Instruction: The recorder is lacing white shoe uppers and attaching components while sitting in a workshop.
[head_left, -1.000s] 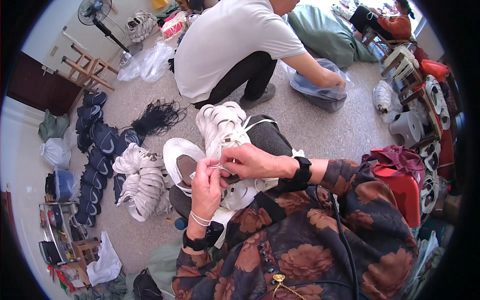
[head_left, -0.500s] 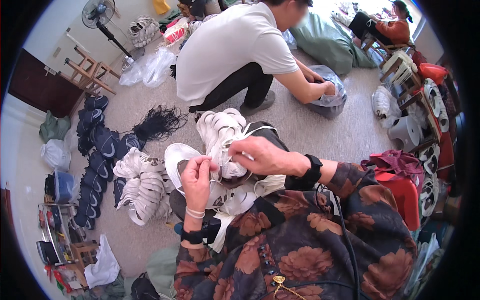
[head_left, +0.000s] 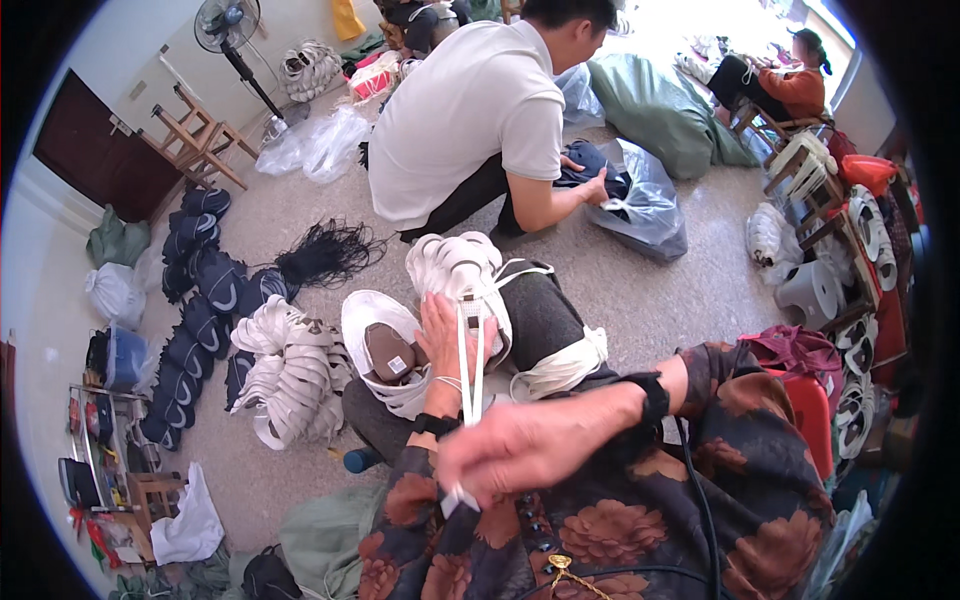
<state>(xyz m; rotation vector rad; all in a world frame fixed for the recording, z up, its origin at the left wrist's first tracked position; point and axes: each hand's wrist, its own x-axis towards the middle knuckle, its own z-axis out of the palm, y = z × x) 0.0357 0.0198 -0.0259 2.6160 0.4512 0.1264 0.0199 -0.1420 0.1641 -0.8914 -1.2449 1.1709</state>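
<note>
Left hand: the left hand (head_left: 450, 335) is laid on the front of a white shoe upper (head_left: 497, 300); its fingers and thumb are parted to either side of the laces; whether the upper is pinched by this grip cannot be told.
Right hand: the right hand (head_left: 540, 440) is blurred and placed nearer the body; its grip is closed on white laces (head_left: 464, 360); a loose end is left hanging below the fist.
Laces: two strands are stretched straight from the upper to the right hand, over the left hand.
Upper in work: it is set over the lap, at the near end of a stack of white uppers (head_left: 455, 258).
Lap: a white upper with a brown lining (head_left: 385, 340) is placed just left of the left hand; a bundle of white laces (head_left: 565, 362) is laid on the right thigh, over dark trousers (head_left: 540, 310).
Floor, left: a heap of white uppers (head_left: 285, 370) is set down; farther left, dark blue uppers (head_left: 205, 325) are laid in rows; black laces (head_left: 332, 252) are spread beyond.
Far side: a dark upper (head_left: 588, 165) is held by a crouching co-worker (head_left: 470, 120) at a clear plastic bag (head_left: 645, 225); a green sack (head_left: 655, 115) is set behind.
Right edge: a red stool (head_left: 812, 415) is partly covered by a maroon cloth (head_left: 795, 355).
</note>
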